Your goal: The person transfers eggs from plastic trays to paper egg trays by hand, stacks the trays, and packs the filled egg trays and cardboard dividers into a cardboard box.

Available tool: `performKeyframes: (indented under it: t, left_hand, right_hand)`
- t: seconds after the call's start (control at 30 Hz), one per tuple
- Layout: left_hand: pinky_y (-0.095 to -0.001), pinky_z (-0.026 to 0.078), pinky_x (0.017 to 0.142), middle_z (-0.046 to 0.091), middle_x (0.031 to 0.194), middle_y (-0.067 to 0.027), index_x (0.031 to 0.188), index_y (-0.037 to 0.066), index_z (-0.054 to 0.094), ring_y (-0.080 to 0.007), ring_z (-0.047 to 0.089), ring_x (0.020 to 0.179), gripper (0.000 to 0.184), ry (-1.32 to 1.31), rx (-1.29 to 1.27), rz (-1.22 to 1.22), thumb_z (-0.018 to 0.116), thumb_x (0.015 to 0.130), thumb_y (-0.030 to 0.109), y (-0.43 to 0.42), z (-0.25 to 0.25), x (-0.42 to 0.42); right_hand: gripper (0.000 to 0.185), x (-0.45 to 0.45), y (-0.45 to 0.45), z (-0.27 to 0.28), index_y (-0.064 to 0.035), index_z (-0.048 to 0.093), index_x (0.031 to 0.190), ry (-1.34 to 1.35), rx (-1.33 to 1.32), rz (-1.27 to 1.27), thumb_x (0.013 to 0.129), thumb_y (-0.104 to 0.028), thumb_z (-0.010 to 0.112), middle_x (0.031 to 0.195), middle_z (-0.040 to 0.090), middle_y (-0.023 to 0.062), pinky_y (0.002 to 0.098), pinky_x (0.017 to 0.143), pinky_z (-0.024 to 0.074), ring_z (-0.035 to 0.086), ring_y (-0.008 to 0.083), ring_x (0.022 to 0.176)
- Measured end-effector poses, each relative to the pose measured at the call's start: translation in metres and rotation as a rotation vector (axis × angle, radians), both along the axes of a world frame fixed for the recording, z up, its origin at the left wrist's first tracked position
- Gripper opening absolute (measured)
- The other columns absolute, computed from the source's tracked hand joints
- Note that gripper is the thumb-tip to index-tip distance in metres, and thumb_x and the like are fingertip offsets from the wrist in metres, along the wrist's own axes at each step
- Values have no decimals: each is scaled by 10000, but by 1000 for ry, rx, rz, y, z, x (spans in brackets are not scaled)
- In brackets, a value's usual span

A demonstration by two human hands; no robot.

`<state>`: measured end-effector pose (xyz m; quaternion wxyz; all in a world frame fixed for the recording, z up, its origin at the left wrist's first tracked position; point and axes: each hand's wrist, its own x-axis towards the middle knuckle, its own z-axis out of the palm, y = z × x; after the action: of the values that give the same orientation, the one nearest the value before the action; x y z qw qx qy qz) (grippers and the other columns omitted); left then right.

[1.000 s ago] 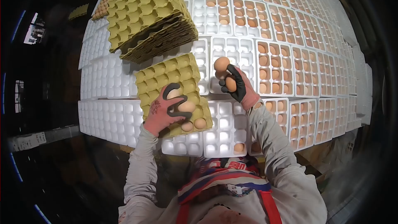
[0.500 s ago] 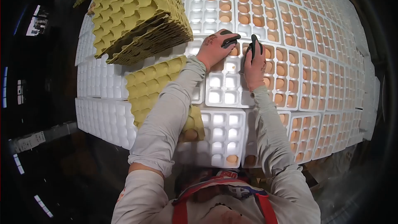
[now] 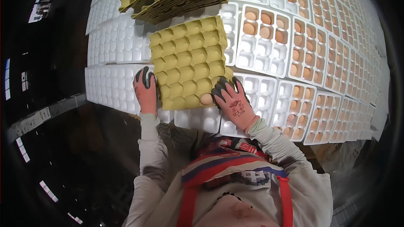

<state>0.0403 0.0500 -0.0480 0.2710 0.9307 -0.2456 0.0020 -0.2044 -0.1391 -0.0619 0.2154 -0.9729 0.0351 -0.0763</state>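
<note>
A yellow pulp egg tray lies over the white trays, its cups bare except for one brown egg in the bottom row near the right corner. At the tray's lower left edge, my gloved left hand has its fingers curled against the rim. My gloved right hand grips the lower right corner beside the egg; its fingertips partly cover the rim, and what lies under them is hidden. Up and to the right, a white foam tray holds several brown eggs in its upper rows, with bare cups below.
A tall stack of yellow pulp trays stands behind the single one. Rows of white trays filled with eggs stretch away to the right. More white trays with bare cups are at the left. A grey rail runs at the far left.
Both hands have come down from the white tray to the yellow tray's lower edges. Eggs earlier in my hands now sit in the white tray's upper rows. The whole view has shifted.
</note>
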Motion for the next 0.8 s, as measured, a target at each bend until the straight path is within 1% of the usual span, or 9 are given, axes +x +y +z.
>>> performKeyframes:
  t: [0.1,0.2,0.3,0.33,0.43,0.6,0.63,0.7,0.8]
  left_hand:
    - [-446,386,987,531,1216,-186,1280,69,525,-356,447,1169,494,-67,157,21,659,811,143,29,-8,-48]
    - [-430,393,983,529,1214,-204,1330,57,463,-362,464,1167,564,112,179,168,665,825,205,40,-29,-63]
    - [-417,401,976,534,1218,-204,1341,36,441,-356,493,1149,586,320,90,196,664,839,238,42,-46,-53]
    - [-414,405,972,537,1217,-204,1340,27,439,-354,503,1140,587,331,87,192,662,843,244,39,-43,-51]
    - [-372,430,948,573,1197,-162,1301,4,484,-289,554,1094,550,388,18,219,687,825,190,44,-53,-34]
    - [-292,480,836,648,1057,-101,1177,-44,587,-166,602,918,422,545,-310,245,710,793,79,55,-44,-23]
    - [-286,485,820,655,1034,-98,1163,-51,595,-157,604,895,407,567,-359,238,710,792,72,54,-31,-26]
    - [-279,487,796,657,1030,-98,1160,-63,603,-147,601,877,383,602,-477,272,693,803,42,55,-19,-32]
    - [-280,489,779,653,1032,-94,1186,-69,591,-149,604,863,383,654,-597,310,668,821,16,67,-10,-36]
  right_hand:
    - [370,-13,-11,4,-31,596,1061,-141,251,-28,712,-122,676,1036,570,147,475,1048,360,524,309,1090]
    - [493,-5,-14,31,-50,589,1144,-58,1009,-256,679,-101,743,1163,525,167,364,908,458,553,343,1034]
    - [364,19,-3,32,-121,597,1082,249,613,-28,743,-202,703,1045,512,138,408,784,471,560,325,975]
    - [318,23,13,22,-116,577,1039,139,296,10,765,-244,675,1003,512,116,417,720,462,563,305,938]
    - [311,27,24,-7,-98,557,1012,110,134,34,763,-242,674,961,510,109,421,710,460,561,298,933]
    - [417,1,-52,31,14,624,1103,-249,928,-603,711,-63,741,1021,658,111,282,738,501,630,150,851]
    - [428,-3,-78,23,-12,627,1089,-353,957,-816,700,-129,759,967,651,134,331,749,499,633,265,829]
    - [421,-15,-134,-6,-31,619,1095,-421,488,-980,720,-176,744,1001,633,122,355,751,499,630,273,862]
    - [440,-27,-171,-19,-60,604,1119,70,12,-923,740,-251,723,1054,600,120,375,758,495,620,279,906]
